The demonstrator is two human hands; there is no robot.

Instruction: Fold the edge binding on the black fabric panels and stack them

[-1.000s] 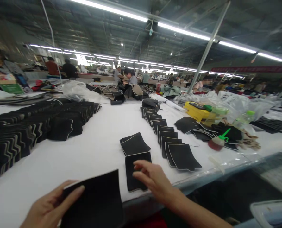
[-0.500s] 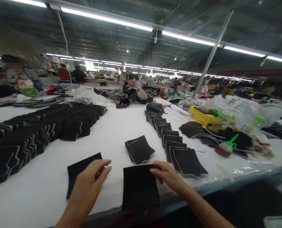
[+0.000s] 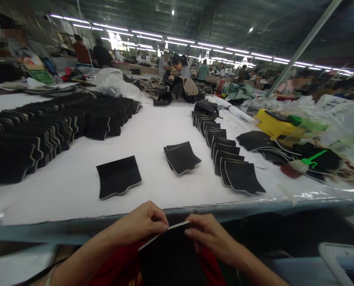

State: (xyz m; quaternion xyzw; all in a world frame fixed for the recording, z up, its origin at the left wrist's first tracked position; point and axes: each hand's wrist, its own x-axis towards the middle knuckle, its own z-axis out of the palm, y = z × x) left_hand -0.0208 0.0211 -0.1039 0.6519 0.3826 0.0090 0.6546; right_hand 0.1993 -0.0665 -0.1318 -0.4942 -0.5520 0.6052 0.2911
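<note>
A black fabric panel [image 3: 169,256] with a pale edge hangs in front of my body, below the table's front edge. My left hand [image 3: 148,222] pinches its upper edge near the middle. At the upper right corner my right hand [image 3: 203,232] grips the same panel between thumb and fingers. On the table beyond my hands lies a single black panel [image 3: 118,176] with one wavy edge. Right of it, two more black panels [image 3: 183,158] overlap. Farther right runs an overlapping row of similar panels [image 3: 244,176].
Long rows of stacked black panels [image 3: 11,159] fill the left side of the white table [image 3: 155,127]. At right are a bottle with a green nozzle [image 3: 297,169], a yellow box [image 3: 275,124] and plastic bags. Several people work at tables farther back.
Both hands have drawn the panel off the table toward my body. My left hand, earlier empty over another panel, has taken its upper edge. The view has tilted down.
</note>
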